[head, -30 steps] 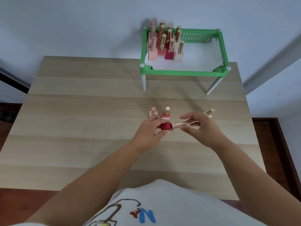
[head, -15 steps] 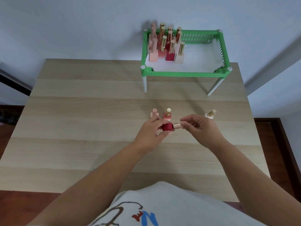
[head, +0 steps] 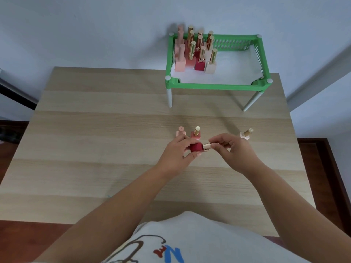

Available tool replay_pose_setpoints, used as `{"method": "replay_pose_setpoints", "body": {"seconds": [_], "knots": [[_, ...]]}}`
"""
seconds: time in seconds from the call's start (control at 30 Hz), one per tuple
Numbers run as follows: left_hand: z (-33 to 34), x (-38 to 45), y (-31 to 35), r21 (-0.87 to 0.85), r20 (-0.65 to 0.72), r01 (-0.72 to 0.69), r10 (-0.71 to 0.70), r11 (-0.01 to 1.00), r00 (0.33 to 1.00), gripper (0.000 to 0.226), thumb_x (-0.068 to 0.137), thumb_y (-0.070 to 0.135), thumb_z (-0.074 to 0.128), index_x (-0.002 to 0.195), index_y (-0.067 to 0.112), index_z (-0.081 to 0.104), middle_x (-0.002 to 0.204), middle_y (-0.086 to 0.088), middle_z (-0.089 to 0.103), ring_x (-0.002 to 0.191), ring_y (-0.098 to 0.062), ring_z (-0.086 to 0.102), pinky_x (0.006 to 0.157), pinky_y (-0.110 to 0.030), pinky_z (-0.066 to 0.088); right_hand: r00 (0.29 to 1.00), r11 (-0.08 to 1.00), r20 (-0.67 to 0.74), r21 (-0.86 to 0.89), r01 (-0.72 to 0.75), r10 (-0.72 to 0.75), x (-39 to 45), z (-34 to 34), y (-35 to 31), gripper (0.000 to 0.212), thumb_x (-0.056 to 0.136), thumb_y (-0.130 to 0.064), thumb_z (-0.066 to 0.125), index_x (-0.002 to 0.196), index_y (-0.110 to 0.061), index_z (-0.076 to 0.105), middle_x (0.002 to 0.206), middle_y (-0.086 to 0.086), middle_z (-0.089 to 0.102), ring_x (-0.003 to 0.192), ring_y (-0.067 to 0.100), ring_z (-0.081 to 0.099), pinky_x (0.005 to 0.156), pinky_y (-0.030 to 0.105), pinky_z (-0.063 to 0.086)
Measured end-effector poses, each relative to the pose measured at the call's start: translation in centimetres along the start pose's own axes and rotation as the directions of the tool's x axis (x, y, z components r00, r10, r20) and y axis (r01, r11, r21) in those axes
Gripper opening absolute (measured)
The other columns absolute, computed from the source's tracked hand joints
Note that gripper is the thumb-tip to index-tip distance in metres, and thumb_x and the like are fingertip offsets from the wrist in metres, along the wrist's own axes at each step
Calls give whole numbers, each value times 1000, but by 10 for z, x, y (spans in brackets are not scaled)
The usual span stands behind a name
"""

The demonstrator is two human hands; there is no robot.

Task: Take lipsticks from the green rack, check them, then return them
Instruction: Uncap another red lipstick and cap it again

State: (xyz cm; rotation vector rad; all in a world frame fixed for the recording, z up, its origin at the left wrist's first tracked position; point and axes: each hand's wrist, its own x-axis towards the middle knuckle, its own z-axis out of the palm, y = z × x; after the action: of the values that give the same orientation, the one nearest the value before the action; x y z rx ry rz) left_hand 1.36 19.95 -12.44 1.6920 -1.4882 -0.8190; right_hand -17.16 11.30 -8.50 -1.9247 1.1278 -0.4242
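Note:
A dark red lipstick (head: 196, 147) with a gold cap (head: 207, 146) lies sideways between my hands above the table's middle. My left hand (head: 177, 154) grips its red base. My right hand (head: 230, 149) pinches the gold cap, which sits against the base. The green rack (head: 216, 86) stands on white legs at the table's back right, with several pink, red and cream lipsticks (head: 195, 52) upright in its left half. Three lipsticks stand on the table just beyond my hands: a pale pink one (head: 180, 131), a coral one (head: 196, 132) and a cream one (head: 246, 134).
The light wooden table (head: 95, 139) ends at a wall behind the rack. A white liner covers the rack's floor (head: 235, 67), bare on its right half. Dark wooden floor shows at both sides of the table.
My right hand has slid the gold cap leftward along the lipstick until it meets the red base. The view has tilted down slightly.

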Motion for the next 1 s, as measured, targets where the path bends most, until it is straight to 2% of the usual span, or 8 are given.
{"method": "replay_pose_setpoints", "body": {"seconds": [0.17, 0.3, 0.4, 0.53, 0.67, 0.8, 0.9, 1.0], "knots": [[1, 1, -2, 1, 3, -9, 9, 1000, 1000, 33, 86, 24, 72, 117, 18, 66, 102, 5, 56, 93, -9, 55, 84, -15, 47, 1000, 999, -8, -44, -19, 18, 3, 4, 2, 8, 87, -20, 64, 88, -26, 70, 68, -9, 63, 63, 1, 51, 58, 10, 40], [2, 1, -3, 42, -5, -26, 26, 999, 1000, 35, 87, 24, 71, 120, 18, 64, 102, 0, 57, 95, -14, 56, 88, -33, 52, 999, 997, -31, -63, -45, 43, 5, 10, 2, 8, 88, -19, 62, 87, -22, 69, 60, -5, 59, 52, 4, 46, 49, 11, 37], [4, 0, -4, 77, -30, -51, 54, 996, 998, 33, 86, 22, 71, 118, 15, 66, 95, 6, 52, 89, -12, 54, 82, -35, 52, 995, 993, -41, -68, -95, 93, 7, 14, 2, 9, 88, -18, 61, 87, -20, 70, 59, -7, 56, 48, 3, 45, 46, 9, 36], [11, -3, -6, 93, -64, -52, 59, 994, 996, 28, 84, 22, 72, 111, 15, 67, 93, 12, 52, 84, -6, 53, 79, -28, 51, 991, 987, -26, -94, -133, 131, 9, 15, 3, 9, 88, -18, 62, 88, -19, 71, 58, -12, 56, 46, 0, 48, 46, 7, 36], [17, -2, -15, -18, -13, 54, -54, 998, 998, 30, 83, 24, 74, 111, 18, 68, 90, 19, 54, 85, 6, 55, 77, -5, 42, 986, 972, 55, -184, -146, 159, 15, 10, 2, 8, 87, -26, 62, 89, -25, 70, 61, -17, 57, 53, -2, 50, 50, 10, 33], [22, 2, -23, -41, 76, 132, -128, 990, 989, 36, 84, 32, 72, 118, 23, 65, 99, 16, 57, 93, -1, 58, 79, -9, 44, 988, 981, 117, -174, -82, 103, 20, 6, 4, 9, 88, -25, 62, 89, -24, 70, 67, -19, 60, 59, -9, 54, 53, 6, 39], [26, 0, -33, 109, 146, 134, -150, 985, 978, 44, 85, 38, 69, 125, 20, 60, 118, 4, 58, 109, -12, 54, 94, -25, 44, 989, 954, 114, -295, -54, 91, 31, -2, 8, 13, 90, -26, 57, 93, -23, 70, 74, -12, 63, 68, 1, 56, 58, 15, 40], [28, -8, -43, 281, 170, 1, -51, 960, 984, 43, 84, 40, 69, 121, 19, 64, 121, 0, 57, 117, -19, 46, 102, -29, 34, 993, 917, 60, -392, -71, 102, 45, -10, 13, 16, 91, -26, 54, 93, -20, 68, 78, -6, 62, 75, 15, 58, 65, 27, 45]]}}
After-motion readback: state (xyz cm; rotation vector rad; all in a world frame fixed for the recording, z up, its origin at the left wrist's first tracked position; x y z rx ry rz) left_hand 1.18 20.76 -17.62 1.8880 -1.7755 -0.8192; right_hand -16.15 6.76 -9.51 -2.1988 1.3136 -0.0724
